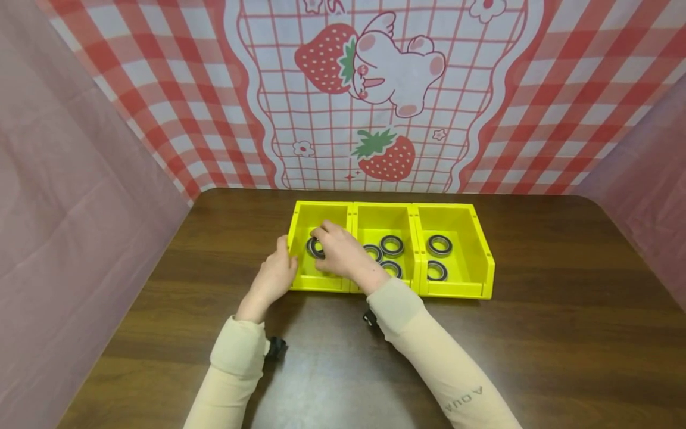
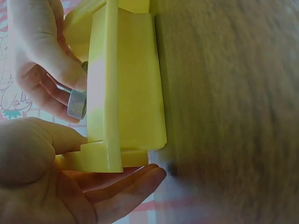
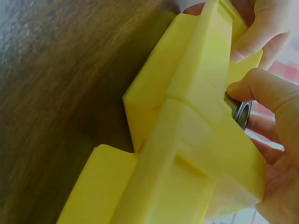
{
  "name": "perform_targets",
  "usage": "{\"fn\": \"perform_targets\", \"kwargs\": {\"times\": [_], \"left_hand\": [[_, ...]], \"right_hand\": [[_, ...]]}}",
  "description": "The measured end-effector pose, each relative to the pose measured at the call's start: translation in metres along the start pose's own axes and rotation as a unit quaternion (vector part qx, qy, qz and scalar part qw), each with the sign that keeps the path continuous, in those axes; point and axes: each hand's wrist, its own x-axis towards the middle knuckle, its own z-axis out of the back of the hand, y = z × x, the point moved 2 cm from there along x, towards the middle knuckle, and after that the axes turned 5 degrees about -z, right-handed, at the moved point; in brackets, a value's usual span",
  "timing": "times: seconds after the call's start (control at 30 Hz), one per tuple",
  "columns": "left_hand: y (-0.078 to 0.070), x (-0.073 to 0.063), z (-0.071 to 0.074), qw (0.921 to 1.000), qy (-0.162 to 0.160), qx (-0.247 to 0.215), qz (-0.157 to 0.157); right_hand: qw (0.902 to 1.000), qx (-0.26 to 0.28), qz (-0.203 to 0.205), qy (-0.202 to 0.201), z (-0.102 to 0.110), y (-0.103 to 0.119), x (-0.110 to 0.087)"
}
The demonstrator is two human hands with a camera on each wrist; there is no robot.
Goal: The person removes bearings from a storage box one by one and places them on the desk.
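Note:
Three yellow bins joined in a row stand on the table, and my right hand (image 1: 343, 251) reaches into the left bin (image 1: 323, 285). Between its thumb and fingers it pinches a ball bearing (image 1: 312, 246), a metal ring with a dark seal; the right wrist view shows this bearing (image 3: 243, 112) partly behind the bin wall. My left hand (image 1: 276, 273) grips the left bin's outer side wall, thumb inside and fingers outside, as the left wrist view shows at the wall (image 2: 100, 158). Several bearings (image 1: 392, 245) lie in the middle bin, partly covered by my right wrist.
The right bin (image 1: 455, 290) holds two bearings (image 1: 439, 245). Behind the brown wooden table (image 1: 563, 310) hangs a red-checked cloth (image 1: 343, 119) with strawberries, and pinkish cloth (image 1: 91, 179) hangs at both sides. Black wrist straps (image 1: 276, 348) sit at the sleeves.

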Motion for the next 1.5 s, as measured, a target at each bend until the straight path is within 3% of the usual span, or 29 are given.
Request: {"fn": "perform_targets", "kwargs": {"times": [1.5], "left_hand": [[0.003,0.003,-0.005,0.9999,-0.009,0.004,-0.009]], "right_hand": [[0.9975,-0.025,0.047,-0.047,-0.012,0.012,-0.023]]}}
